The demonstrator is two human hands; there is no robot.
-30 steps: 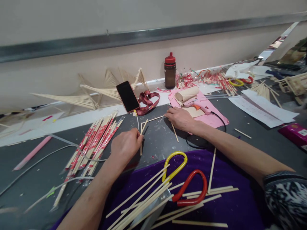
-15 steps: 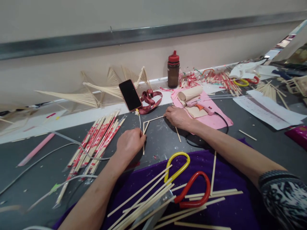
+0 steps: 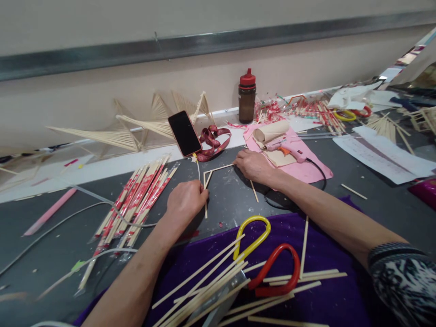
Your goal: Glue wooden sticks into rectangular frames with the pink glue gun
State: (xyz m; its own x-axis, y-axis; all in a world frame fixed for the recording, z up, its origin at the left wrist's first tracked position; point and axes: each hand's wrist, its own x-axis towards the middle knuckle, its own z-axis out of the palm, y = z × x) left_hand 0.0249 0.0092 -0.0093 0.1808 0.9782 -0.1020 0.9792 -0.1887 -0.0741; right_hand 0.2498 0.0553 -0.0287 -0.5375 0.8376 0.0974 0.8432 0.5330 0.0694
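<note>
A small frame of joined wooden sticks (image 3: 220, 168) lies on the dark tabletop between my hands. My left hand (image 3: 187, 200) is closed on its left side, thumb and fingers pressed against the upright stick there. At the frame's right corner my right hand (image 3: 252, 165) pinches the sticks, with one stick end poking out below it. Just beyond my right hand a pink glue gun (image 3: 289, 151) rests on a pink sheet (image 3: 315, 170). Nearer me, scissors with one yellow and one red handle (image 3: 291, 272) lie among loose wooden sticks (image 3: 204, 284) on purple cloth (image 3: 334, 299).
Wrapped chopsticks (image 3: 136, 200) and a white cable (image 3: 85, 204) lie left. A phone (image 3: 185, 134) leans at the back near a stick structure (image 3: 102, 136) and a bottle (image 3: 246, 100). Paper sheets (image 3: 378, 154), a cardboard tube (image 3: 270, 131) and torn wrappers (image 3: 270, 111) are at right.
Both hands keep their hold on the stick frame and have hardly moved. The view has shifted very slightly.
</note>
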